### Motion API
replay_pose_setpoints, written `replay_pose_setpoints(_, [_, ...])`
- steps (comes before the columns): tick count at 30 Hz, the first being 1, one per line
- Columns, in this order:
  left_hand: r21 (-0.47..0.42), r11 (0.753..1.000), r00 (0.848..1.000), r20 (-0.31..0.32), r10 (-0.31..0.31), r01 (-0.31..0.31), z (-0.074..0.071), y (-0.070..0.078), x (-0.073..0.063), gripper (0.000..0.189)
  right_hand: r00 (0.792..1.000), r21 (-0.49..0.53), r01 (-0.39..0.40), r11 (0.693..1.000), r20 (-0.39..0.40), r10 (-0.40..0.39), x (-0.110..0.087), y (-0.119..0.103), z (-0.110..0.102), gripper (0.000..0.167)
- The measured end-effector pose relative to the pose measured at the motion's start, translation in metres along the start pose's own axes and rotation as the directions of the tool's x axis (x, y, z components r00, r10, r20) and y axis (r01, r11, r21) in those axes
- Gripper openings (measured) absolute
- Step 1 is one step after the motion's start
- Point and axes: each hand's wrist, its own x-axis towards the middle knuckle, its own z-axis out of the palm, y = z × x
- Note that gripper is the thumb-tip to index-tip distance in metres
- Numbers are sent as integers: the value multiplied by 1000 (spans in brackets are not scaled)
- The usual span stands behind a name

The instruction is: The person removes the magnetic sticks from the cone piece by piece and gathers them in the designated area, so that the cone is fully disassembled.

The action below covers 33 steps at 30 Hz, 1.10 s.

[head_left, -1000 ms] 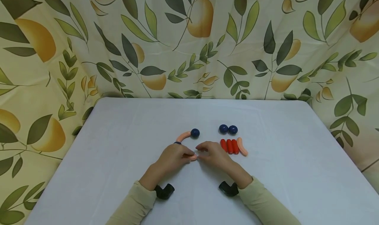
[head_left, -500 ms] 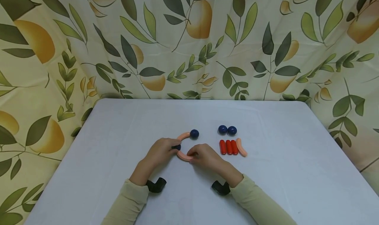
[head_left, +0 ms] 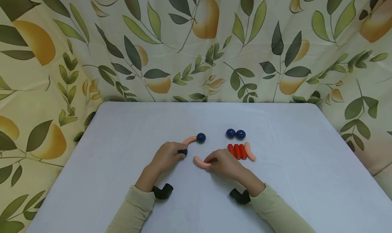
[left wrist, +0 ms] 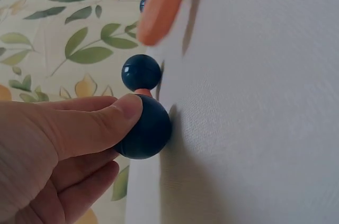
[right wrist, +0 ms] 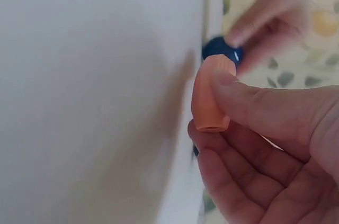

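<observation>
My left hand [head_left: 166, 157] pinches a dark blue ball [left wrist: 151, 135] between thumb and fingers, low over the white table. A salmon curved rod [head_left: 190, 140] runs from this ball to a second blue ball [head_left: 201, 137] farther back. In my right hand [head_left: 225, 163], thumb and fingertips grip one end of another salmon curved rod [head_left: 200, 162]. That rod's free end points left, towards the held ball, with a gap between them. The right wrist view shows the gripped rod [right wrist: 208, 102] end-on, its end face flat.
Right of centre, two blue balls [head_left: 235, 134] sit side by side. Below them several pieces lie in a row: red short rods [head_left: 237, 151] and a salmon curved rod [head_left: 250, 152]. A fruit-patterned curtain [head_left: 183, 56] hangs behind the white table [head_left: 137, 117].
My left hand has gone from the nearer curved rod to the blue ball. My right hand has taken that rod and drawn it rightwards, apart from the ball.
</observation>
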Motion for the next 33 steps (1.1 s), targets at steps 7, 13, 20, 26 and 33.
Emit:
replay_pose_setpoints(7, [-5,1000,1000,3,-28,28,-2,1,-1,17,986,-85,-32,996,-168,17,-22,19,-27,16])
replay_pose_setpoints(13, [5,1000,1000,7,-25,25,1,-1,-1,18,963,-85,-110,990,-258,85,-40,30,-53,18])
replay_pose_setpoints(20, [20,999,999,14,-49,48,0,2,0,28,920,-39,-288,957,-287,266,-60,47,-73,24])
replay_pose_setpoints(26, [33,998,999,10,-48,48,-2,3,0,28,902,-32,-349,937,-282,326,-66,57,-80,24])
replay_pose_setpoints(33, [29,998,999,14,-52,52,-1,2,0,28,881,-56,-395,917,-307,361,-72,70,-87,24])
